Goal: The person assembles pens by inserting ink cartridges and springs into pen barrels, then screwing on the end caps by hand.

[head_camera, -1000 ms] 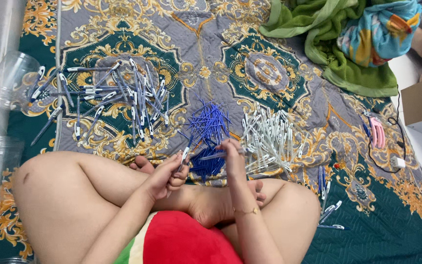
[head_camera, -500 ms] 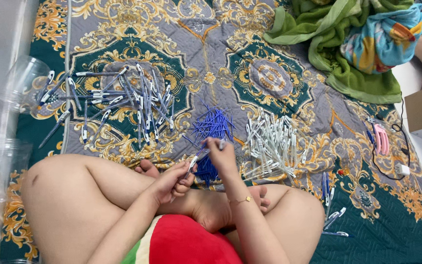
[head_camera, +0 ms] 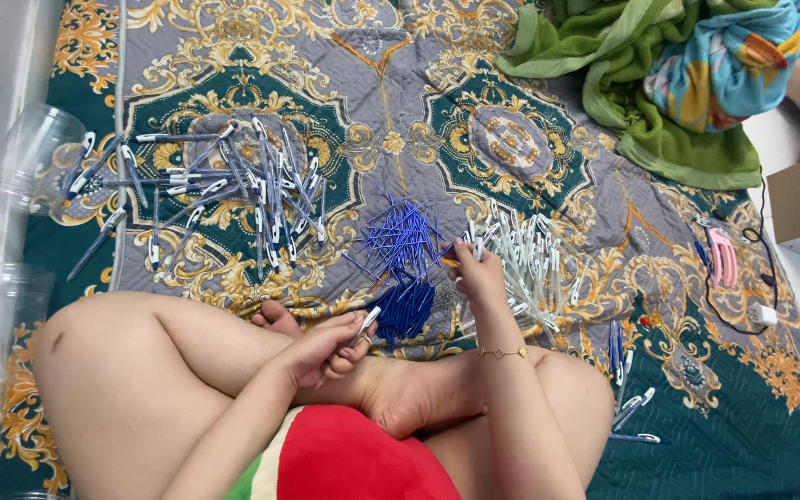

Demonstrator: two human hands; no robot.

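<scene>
Our right hand [head_camera: 477, 268] reaches forward over the heap of thin blue plastic refill tubes [head_camera: 402, 248], fingers pinched on something white; we cannot tell just what. The heap lies just left of those fingers, tubes fanned mostly away from us. Our left hand [head_camera: 323, 349] rests nearer our lap, fingers closed around a white plastic pen barrel [head_camera: 364, 326] angled up to the right.

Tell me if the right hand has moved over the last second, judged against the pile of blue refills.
Yes. The right hand moved from in front of the blue refills out to its right, toward the white pen barrels.
</scene>
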